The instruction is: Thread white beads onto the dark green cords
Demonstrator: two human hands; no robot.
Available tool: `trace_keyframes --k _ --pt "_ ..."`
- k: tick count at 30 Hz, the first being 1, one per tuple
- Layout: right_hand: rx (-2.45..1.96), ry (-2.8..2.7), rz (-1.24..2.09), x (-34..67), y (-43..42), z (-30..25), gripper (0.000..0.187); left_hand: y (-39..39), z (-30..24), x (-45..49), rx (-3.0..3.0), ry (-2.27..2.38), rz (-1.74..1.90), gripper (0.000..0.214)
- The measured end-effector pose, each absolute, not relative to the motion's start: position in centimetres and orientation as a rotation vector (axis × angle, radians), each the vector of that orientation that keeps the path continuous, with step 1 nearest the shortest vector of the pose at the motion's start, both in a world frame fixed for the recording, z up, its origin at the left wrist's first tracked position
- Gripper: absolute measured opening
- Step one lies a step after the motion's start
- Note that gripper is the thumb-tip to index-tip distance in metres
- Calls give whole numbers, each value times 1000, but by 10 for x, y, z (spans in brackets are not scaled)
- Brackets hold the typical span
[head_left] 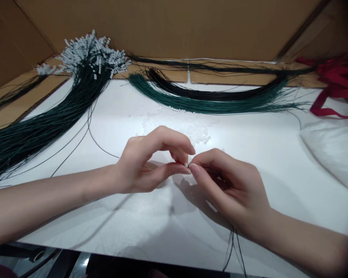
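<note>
In the head view, the action is right at the fingertips, and it's tiny: a white bead point(186, 165) sits in the left hand's pinch, mostly covered, its exact shape too small to read. The left hand point(152, 164) grips it between thumb and a bent finger, index arched above. In comes the right hand point(234, 185) from the other side, thumb and index squeezed together just beside the bead, grasping dark wires point(233, 247); their run through the palm is hidden, and the ends hang below that wrist, cut off by the lower edge. Both forearms leave the frame. Out to the right of the right hand, clear plastic point(336, 150) is cropped, its contents impossible to tell, with blurred red ribbon point(340, 81) beyond it. Just past the fingertips, loose white beads point(203, 135) fade into the white surface point(292, 166); farther off lie green wires point(208, 106) and black wires point(214, 95). Beyond the left forearm, a bead-tipped bundle point(63, 104) runs out of frame, and cardboard walls point(174, 31) rise behind everything.
</note>
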State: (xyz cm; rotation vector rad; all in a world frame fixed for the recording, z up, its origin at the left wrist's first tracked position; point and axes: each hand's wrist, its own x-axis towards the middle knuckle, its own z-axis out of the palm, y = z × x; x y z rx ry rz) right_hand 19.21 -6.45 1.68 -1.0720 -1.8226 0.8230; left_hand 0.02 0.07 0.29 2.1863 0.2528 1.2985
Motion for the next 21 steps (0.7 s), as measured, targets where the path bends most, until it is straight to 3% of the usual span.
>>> trace_keyframes --k 21 --pt "-1070 -1954 691 192 -64 18 14 -1 5 2 2160 246 1269 30"
